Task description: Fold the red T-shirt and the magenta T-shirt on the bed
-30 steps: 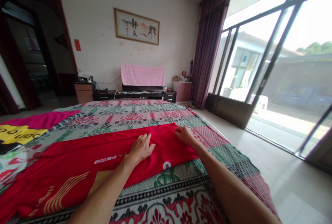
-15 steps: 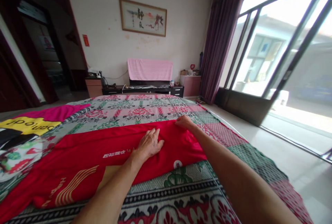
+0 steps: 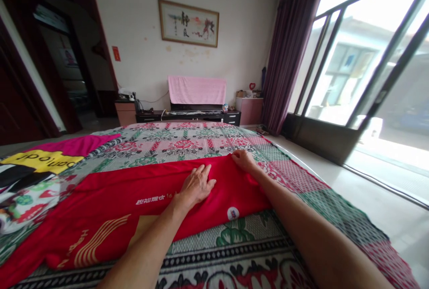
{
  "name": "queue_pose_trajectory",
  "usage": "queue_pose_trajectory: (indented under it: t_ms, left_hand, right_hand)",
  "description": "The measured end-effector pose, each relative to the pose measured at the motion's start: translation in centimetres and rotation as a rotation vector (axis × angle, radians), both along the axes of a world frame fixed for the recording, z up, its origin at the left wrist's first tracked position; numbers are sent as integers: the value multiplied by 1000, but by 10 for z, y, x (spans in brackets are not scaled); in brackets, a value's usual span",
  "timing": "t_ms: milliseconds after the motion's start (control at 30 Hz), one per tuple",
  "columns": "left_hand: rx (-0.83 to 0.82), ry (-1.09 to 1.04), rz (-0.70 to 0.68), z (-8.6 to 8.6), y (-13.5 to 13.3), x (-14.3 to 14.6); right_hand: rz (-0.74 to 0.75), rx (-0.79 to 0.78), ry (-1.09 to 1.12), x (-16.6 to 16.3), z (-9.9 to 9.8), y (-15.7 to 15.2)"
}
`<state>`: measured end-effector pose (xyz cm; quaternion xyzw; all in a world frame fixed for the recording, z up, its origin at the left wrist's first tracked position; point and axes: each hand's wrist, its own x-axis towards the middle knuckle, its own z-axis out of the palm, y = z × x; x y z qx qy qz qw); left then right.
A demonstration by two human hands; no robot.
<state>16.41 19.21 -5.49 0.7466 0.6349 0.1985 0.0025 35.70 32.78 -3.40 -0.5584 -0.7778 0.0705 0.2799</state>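
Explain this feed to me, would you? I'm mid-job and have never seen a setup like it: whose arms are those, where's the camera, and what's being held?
There is no machine grip here, just a person's two bare hands. The single camera is worn on that person's head, looking forward and down, so the arms enter from the bottom. A red cloth with gold and white printing lies across a patterned cover. The left hand rests spread on the red cloth. The right hand has its fingers at the far right corner; whether they pinch it is hard to tell. More printed fabric lies at the left.
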Motion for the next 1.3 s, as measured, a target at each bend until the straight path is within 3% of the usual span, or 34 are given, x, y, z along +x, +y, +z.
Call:
queue_pose_trajectory:
  t_ms: [267, 467, 633, 733, 900, 1000, 1100, 1200, 1300]
  left_hand:
    - [99, -73, 42, 2, 0, 1]
    - [118, 7, -95, 2, -2, 5]
    - [60, 22, -126, -9, -3, 7]
    - [42, 32, -118, -14, -3, 8]
    - [36, 3, -94, -16, -6, 9]
    - [10, -26, -120, -6, -8, 6]
    - [7, -86, -104, 17, -8, -8]
    - [-4, -99, 9, 43, -14, -36]
    - [-89, -52, 87, 57, -31, -73]
  right_hand:
    - [-44, -92, 110, 28, 22, -6]
    - [-9, -220, 155, 65, 28, -25]
    - [30, -308, -34, 72, 30, -49]
    - [25, -231, -127, 67, 27, -64]
    - [31, 40, -188, 57, 7, -84]
    - [92, 121, -237, 59, -3, -89]
    - [110, 134, -230, 62, -7, -89]
    - [121, 140, -212, 64, -9, -86]
    - [116, 140, -199, 65, -12, -83]
